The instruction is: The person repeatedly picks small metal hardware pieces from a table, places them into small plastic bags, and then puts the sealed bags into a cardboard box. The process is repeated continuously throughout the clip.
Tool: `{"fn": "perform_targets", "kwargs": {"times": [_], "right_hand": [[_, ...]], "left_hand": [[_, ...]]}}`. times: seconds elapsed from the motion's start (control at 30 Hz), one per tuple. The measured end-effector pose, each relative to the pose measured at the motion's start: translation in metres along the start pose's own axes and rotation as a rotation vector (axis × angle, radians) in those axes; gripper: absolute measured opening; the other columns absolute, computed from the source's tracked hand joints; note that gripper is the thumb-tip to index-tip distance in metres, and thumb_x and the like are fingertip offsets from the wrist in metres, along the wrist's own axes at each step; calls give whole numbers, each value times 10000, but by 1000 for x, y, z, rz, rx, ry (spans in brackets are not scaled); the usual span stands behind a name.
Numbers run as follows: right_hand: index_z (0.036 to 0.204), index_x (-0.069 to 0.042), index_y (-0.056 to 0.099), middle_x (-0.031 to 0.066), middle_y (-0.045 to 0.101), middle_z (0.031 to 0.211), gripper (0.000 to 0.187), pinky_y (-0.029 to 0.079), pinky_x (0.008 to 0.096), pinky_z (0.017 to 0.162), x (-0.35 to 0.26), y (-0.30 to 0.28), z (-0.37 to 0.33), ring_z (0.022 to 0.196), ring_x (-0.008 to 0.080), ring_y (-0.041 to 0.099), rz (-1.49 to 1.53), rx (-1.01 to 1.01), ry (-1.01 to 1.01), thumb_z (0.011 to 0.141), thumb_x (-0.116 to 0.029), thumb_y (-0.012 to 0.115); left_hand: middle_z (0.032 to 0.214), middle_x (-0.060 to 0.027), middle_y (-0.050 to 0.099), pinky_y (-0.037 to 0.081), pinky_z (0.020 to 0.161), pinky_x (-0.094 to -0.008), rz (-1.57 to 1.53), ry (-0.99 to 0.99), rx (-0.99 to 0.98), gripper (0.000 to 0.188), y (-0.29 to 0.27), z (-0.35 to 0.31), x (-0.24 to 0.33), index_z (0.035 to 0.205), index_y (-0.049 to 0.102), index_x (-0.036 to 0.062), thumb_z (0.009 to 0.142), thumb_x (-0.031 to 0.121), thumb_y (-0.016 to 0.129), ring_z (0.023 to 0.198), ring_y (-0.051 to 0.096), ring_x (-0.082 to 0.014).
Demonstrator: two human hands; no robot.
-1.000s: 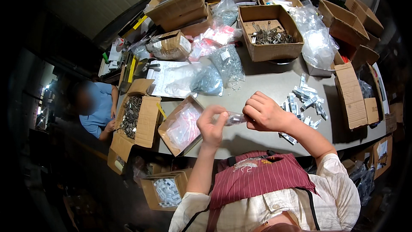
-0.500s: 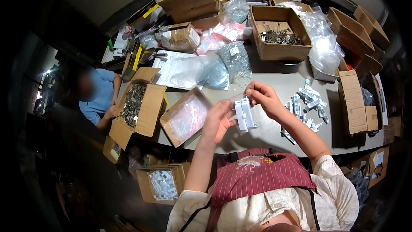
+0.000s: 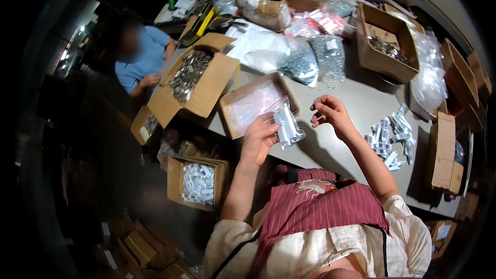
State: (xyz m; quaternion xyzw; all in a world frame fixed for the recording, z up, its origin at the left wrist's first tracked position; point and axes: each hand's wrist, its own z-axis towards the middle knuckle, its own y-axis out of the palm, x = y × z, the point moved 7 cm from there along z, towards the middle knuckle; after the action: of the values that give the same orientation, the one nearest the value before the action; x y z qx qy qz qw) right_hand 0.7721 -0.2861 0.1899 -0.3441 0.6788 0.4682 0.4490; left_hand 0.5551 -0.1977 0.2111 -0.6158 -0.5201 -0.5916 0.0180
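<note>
My left hand (image 3: 258,139) grips a small clear plastic bag (image 3: 290,128) by its side, thumb on top. Inside the bag are pale grey-white parts. My right hand (image 3: 330,115) hovers just right of the bag, apart from it, its fingers loosely bent and spread with nothing between them. Behind the bag lies a shallow cardboard box (image 3: 227,117) of flat clear bags with red edges (image 3: 253,104). A loose pile of small grey-white metal parts (image 3: 381,137) rests on the table to the right of my right hand.
An opened carton (image 3: 213,89) of metal pieces stands left, near a person in blue (image 3: 150,46). Another carton (image 3: 380,62) with metal pieces is at back right. Bags of small hardware (image 3: 329,58) lie behind. Below the table's edge sits a box (image 3: 221,188) of grey-white parts.
My right hand has let go of the bag's top and drawn away to the right. My left hand keeps the bag, now tilted near the shallow box. The view has shifted.
</note>
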Motion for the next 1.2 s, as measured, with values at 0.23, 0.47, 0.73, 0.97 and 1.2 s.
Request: {"fn": "perform_targets", "kwargs": {"times": [0.23,0.47,0.73,0.97,1.2], "right_hand": [[1076,-9,603,107,632,1063,192,565,353,747,51,18,34,883,240,683,-526,-32,-192,892,39,582],[1059,-21,621,180,594,1126,316,484,473,918,45,114,90,1051,406,595,-1151,-303,-660,749,23,667],[899,30,646,251,665,884,164,520,496,775,109,95,163,873,444,655,-1359,-245,-424,862,-130,643],[999,36,727,115,748,912,197,522,327,784,54,84,139,839,214,682,-843,-186,-189,932,-143,680],[938,-10,691,26,684,857,163,443,247,775,4,81,79,808,92,587,-103,-216,-36,966,-155,622]], "left_hand": [[1284,-134,631,481,1009,-436,-247,376,454,361,-191,-60,8,1344,534,-9,993,77,523,1153,615,-279],[1316,-79,633,391,1096,-504,-620,360,1109,315,-360,-183,-43,1328,583,46,1036,131,502,1238,562,-261],[1354,-206,594,459,1056,-406,-462,494,1368,401,-409,-236,-74,1351,565,-53,956,-17,508,1249,566,-299],[1256,-151,671,431,1058,-393,806,640,1335,336,-323,-201,0,1175,692,-27,864,-84,578,1207,591,-300],[1389,-188,572,475,1005,-344,612,589,431,561,-127,-33,34,1421,479,-14,941,155,717,1232,576,-247]]}}
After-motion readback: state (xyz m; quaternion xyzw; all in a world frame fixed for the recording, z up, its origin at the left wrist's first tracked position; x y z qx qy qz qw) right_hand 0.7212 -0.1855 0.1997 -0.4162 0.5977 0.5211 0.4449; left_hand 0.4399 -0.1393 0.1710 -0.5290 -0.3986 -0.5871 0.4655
